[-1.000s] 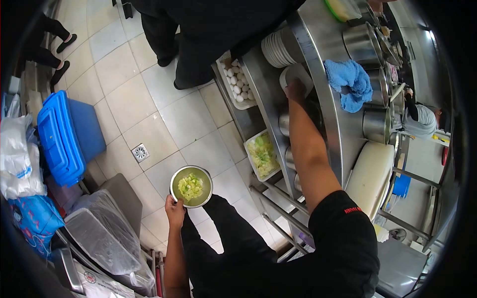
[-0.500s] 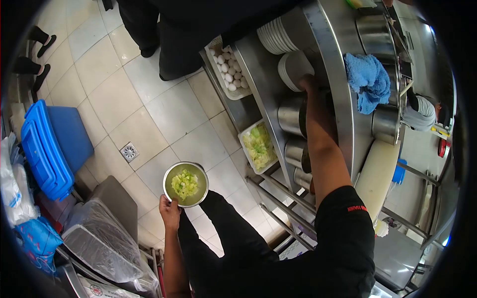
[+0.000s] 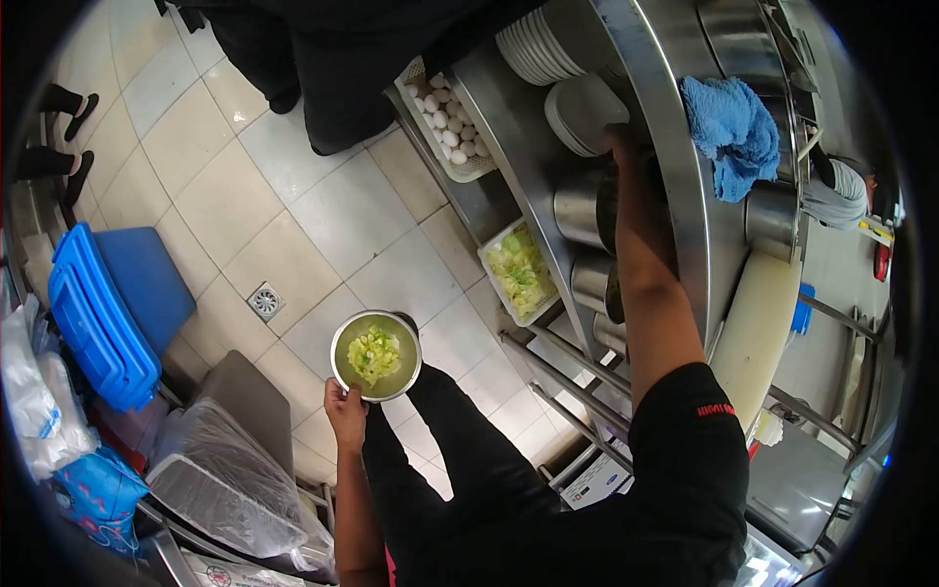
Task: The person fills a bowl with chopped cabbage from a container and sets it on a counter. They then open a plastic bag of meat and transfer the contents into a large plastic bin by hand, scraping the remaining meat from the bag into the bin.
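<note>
My left hand (image 3: pixel 345 416) grips the rim of a metal bowl (image 3: pixel 416 344), with its thumb over the edge. Chopped pale-green leafy vegetable (image 3: pixel 375 355) lies in the bowl, which I hold low over the floor, in front of my legs. On the right, my right hand (image 3: pixel 618 142) reaches into the shelf under the steel counter. Its fingers are in shadow, right at the edge of a small stack of white dishes (image 3: pixel 587 115). Whether they grip a dish I cannot tell. Metal pots (image 3: pixel 584 210) stand below that hand.
A basket of eggs (image 3: pixel 452 127) and a white basket of cut leaves (image 3: pixel 518 272) sit on the lower shelf. More white plates (image 3: pixel 538 47) stand farther in. A blue towel (image 3: pixel 732 137) lies on the counter (image 3: pixel 675 117). A person's dark-clothed legs (image 3: pixel 337 78) are ahead; a blue bin (image 3: pixel 147 293) stands left.
The view has shifted slightly. The bowl stays in my left hand, and my right hand is still at the white dishes on the shelf.
</note>
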Motion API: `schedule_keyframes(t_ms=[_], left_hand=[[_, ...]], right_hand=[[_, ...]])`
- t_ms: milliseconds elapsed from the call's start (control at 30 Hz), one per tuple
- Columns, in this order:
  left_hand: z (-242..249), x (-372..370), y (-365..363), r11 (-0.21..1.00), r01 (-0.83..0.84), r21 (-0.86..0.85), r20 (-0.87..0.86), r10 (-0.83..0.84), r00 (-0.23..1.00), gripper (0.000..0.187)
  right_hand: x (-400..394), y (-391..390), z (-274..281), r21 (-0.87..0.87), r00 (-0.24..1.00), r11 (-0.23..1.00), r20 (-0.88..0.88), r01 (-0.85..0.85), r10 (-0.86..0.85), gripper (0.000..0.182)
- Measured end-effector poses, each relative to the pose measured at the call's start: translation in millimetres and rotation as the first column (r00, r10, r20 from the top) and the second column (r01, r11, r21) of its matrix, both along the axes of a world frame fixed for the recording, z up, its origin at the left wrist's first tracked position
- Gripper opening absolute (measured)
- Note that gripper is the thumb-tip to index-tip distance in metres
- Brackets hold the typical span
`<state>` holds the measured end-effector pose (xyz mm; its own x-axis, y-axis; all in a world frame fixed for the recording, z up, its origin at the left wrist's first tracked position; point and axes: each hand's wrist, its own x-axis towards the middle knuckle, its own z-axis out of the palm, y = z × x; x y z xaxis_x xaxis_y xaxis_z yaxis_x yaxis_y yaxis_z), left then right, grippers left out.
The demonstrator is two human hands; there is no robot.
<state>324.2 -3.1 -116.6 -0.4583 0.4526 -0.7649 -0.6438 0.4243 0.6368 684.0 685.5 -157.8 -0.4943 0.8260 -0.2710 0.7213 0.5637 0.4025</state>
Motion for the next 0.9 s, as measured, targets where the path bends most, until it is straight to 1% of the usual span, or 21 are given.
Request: schedule_keyframes(t_ms=[33,67,100,133,167,200,233,267,333,400,433,467,500,533,567,600,667,700,767,833,900], left_hand=[[0,0,0,1.0,-0.002,0.002,-0.002,0.002,1.0,0.016],[-1,0,0,1.0,-0.013,0.001,0.009,0.012,1.0,0.016],[-1,0,-1,1.0,-0.023,-0.002,0.021,0.023,1.0,0.016],[-2,0,-2,1.0,-0.028,-0.003,0.017,0.028,0.999,0.016],[-2,0,-3,1.0,-0.026,-0.011,0.024,0.026,0.999,0.015],[-3,0,-3,1.0,-0.023,-0.02,0.033,0.023,0.999,0.015],[-3,0,-4,0.999,-0.026,-0.021,0.032,0.027,0.999,0.015],[-4,0,-4,0.999,-0.02,-0.025,0.032,0.021,0.999,0.015],[-4,1,-4,0.999,-0.012,-0.031,0.033,0.013,0.999,0.015],[-4,1,-3,0.999,-0.031,-0.025,0.04,0.031,0.999,0.015],[-3,1,-3,0.999,-0.023,-0.032,0.039,0.025,0.999,0.015],[-5,1,-3,0.999,-0.031,-0.019,0.028,0.031,0.999,0.015],[-6,3,-4,0.999,-0.041,-0.005,0.018,0.041,0.999,0.015],[-8,4,-7,0.999,-0.04,-0.006,0.019,0.04,0.999,0.015],[-10,5,-8,0.998,-0.061,0.003,0.02,0.061,0.998,0.015],[-10,6,-7,0.997,-0.081,0.016,0.022,0.081,0.996,0.015],[-7,7,-6,0.998,-0.058,0.01,0.024,0.058,0.998,0.015],[-4,5,-6,0.999,-0.043,-0.006,0.023,0.043,0.999,0.015],[0,2,-8,1.0,-0.023,0.001,0.034,0.023,0.999,0.015],[3,-1,-10,1.0,-0.017,-0.002,0.028,0.017,0.999,0.015],[6,-5,-15,1.0,0.007,0.003,-0.032,-0.006,0.999,0.015]], right_hand=[[-4,-2,1,0.0,0.936,0.946,-0.146,0.325,-0.322,0.035],[-7,0,-2,-0.026,0.857,0.88,-0.215,0.473,-0.467,0.038],[-3,6,-10,-0.051,0.753,0.794,-0.285,0.605,-0.592,0.04],[4,7,-17,-0.228,0.637,0.836,-0.558,0.5,-0.533,0.043],[3,6,-16,-0.354,0.427,0.873,-0.769,0.336,-0.476,0.046],[1,7,-16,-0.354,0.428,0.875,-0.77,0.331,-0.474,0.046],[2,6,-15,-0.322,0.496,0.87,-0.723,0.374,-0.481,0.042],[3,3,-14,-0.261,0.578,0.875,-0.668,0.408,-0.469,0.038],[-17,-16,6,-0.099,0.731,0.886,-0.527,0.453,-0.433,0.03],[-35,-31,18,0.062,0.828,0.889,-0.399,0.454,-0.394,0.024],[-43,-36,22,0.124,0.868,0.897,-0.341,0.423,-0.362,0.021],[-47,-36,23,0.173,0.908,0.914,-0.28,0.368,-0.312,0.019],[-25,-18,15,0.192,0.972,0.96,-0.158,0.202,-0.173,0.019],[-3,1,6,0.205,0.999,0.978,-0.04,0.025,-0.017,0.019],[11,15,2,0.157,0.937,0.934,0.197,-0.321,0.289,0.02],[-3,3,17,0.161,0.937,0.933,0.199,-0.321,0.288,0.02],[-33,-23,43,0.173,0.918,0.959,0.369,-0.225,0.149,0.019],[-38,-26,45,0.182,0.923,0.959,0.359,-0.215,0.139,0.019],[-53,-34,49,0.248,0.967,0.967,0.224,0.065,-0.122,0.019],[-71,-46,60,0.263,0.975,0.961,0.178,0.085,-0.135,0.02],[-82,-61,70,0.293,0.983,0.945,0.062,0.149,-0.174,0.021]])
